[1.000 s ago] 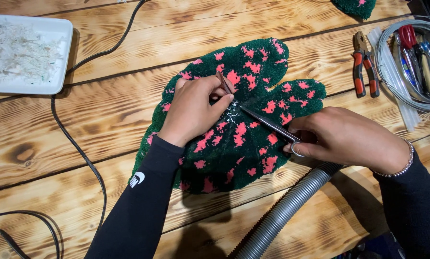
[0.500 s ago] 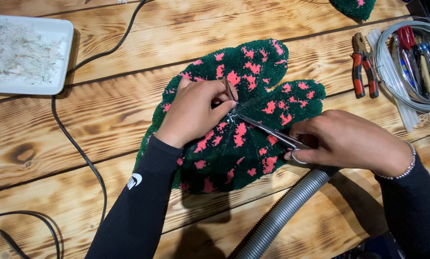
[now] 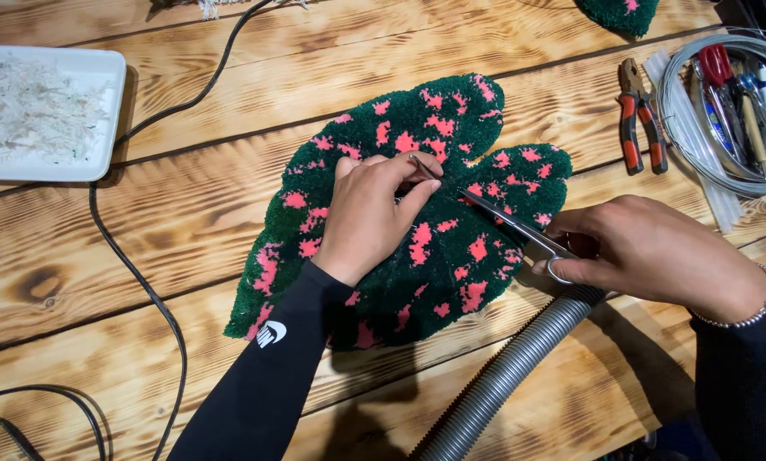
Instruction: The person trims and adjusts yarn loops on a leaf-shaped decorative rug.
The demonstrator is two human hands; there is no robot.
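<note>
A leaf-shaped tufted rug [image 3: 451, 248], dark green with pink patches, lies flat in the middle of the wooden table [image 3: 187, 196]. Its long axis runs from the pointed end at about 7 o'clock up to the two rounded lobes at about 1 o'clock, with a notch between the lobes.

The left hand [image 3: 370, 218] presses down on the pile near the rug's centre, fingers curled around a thin metal tool [image 3: 423, 165] pinched between thumb and forefinger; it seems to pin the rug so that it does not slide and to part the yarn at the working spot. The right hand [image 3: 648, 252] grips a pair of scissors [image 3: 511, 224] by the finger loops. The blades lie low over the pile and point toward 10 o'clock, their tips close to the left fingertips, a shallow angle that suits trimming along the surface.

A grey ribbed hose [image 3: 520, 363] runs from 6 o'clock up under the right hand, its mouth near the rug's edge. At 10 o'clock a white tray [image 3: 101, 162] holds pale yarn clippings. At 2 o'clock lie red-handled pliers [image 3: 639, 128] beside a coil of wire [image 3: 686, 128] around assorted tools. A black cable [image 3: 135, 273] snakes down the left side
</note>
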